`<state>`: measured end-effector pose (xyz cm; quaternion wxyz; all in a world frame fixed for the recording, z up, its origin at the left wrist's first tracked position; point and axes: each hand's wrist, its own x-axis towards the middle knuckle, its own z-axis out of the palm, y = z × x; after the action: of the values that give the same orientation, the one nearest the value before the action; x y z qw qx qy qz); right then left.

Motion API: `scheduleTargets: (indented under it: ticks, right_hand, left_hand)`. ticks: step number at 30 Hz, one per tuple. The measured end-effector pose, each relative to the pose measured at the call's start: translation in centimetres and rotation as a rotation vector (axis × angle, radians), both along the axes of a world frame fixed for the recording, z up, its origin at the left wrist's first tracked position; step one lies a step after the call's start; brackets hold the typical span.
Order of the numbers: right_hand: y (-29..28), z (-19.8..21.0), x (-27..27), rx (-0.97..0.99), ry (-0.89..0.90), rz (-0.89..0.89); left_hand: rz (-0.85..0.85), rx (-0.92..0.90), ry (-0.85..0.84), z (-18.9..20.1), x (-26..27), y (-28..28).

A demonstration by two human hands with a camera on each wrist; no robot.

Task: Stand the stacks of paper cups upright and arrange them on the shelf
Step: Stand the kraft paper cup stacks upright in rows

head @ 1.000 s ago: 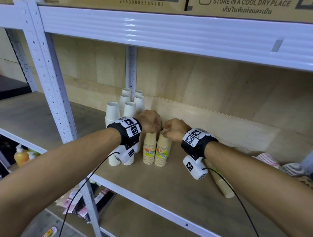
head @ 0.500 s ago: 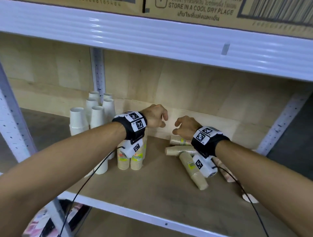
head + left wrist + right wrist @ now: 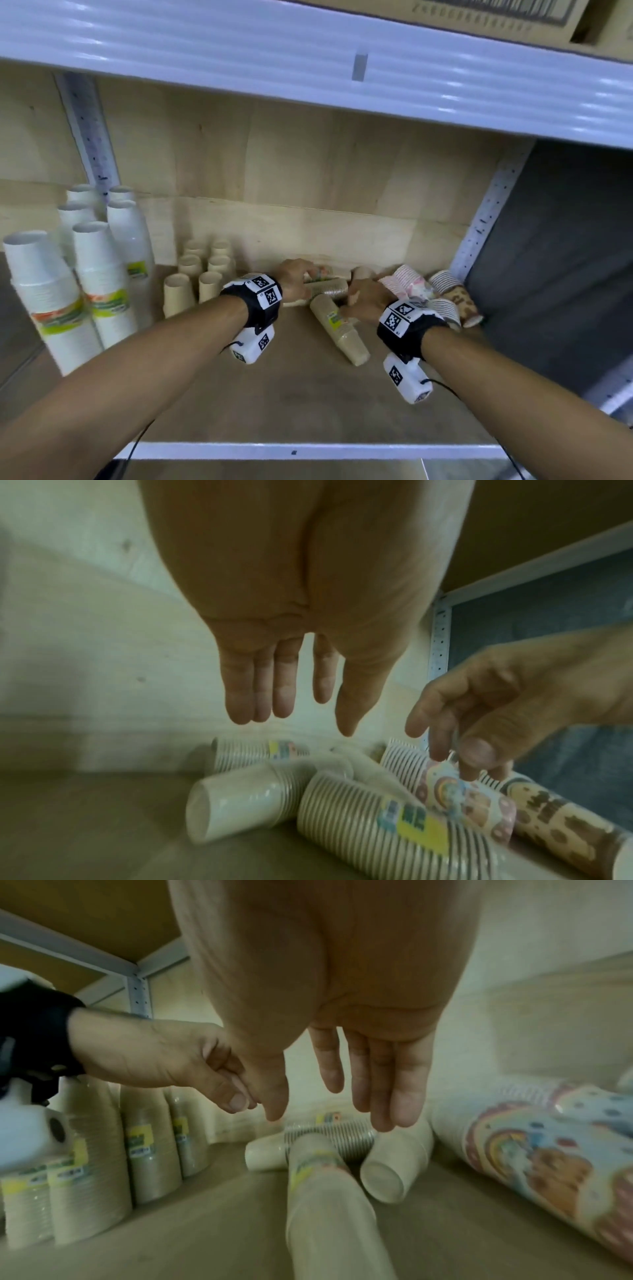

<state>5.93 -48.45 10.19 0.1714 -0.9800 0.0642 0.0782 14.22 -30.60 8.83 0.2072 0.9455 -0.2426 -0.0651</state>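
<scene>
Shelf (image 3: pixel 308 404), wooden board. Near: beige cup stack (image 3: pixel 340 330) lying on its side. Above the fallen stacks behind it: left hand (image 3: pixel 296 282) and right hand (image 3: pixel 364 298), fingers relaxed and extended, holding nothing. Right: patterned stacks (image 3: pixel 414 286) lying. Left: beige stacks (image 3: pixel 178 294) and white stacks (image 3: pixel 51 291), upright.

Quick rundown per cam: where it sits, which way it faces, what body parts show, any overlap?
Head: worn on the head, looks forward and down into the shelf; both forearms, left hand, right hand.
Left wrist: under the left palm, faces along the fingers at the lying beige cup stacks; right hand enters at right.
Right wrist: under the right palm, faces along its fingers; left hand enters at left.
Shared: all three see the lying beige cup stacks.
</scene>
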Motion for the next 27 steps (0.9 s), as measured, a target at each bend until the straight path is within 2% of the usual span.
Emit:
scheduleTargets:
  ticks: [4,11,19,27]
  right_hand:
    - [-0.3,-2.4,-0.9,0.016,0.063,-0.031]
    - [-1.1,-6.3,-1.2,0.020,0.098,-0.046]
    - [-1.4,-7.2,-1.7,0.073,0.076,-0.055]
    - [-1.6,-6.6,-1.3,0.007,0.080,-0.059]
  left_hand:
    - [0.062,-0.036,0.028,-2.8,0.8,-0.2]
    - [0.118,-0.011,0.017,-5.5,2.2,-0.3]
    - [0.181,0.011,0.017,-7.8,2.6,-0.7]
    - [0.149,0.038,0.011,-6.5,2.5,-0.4]
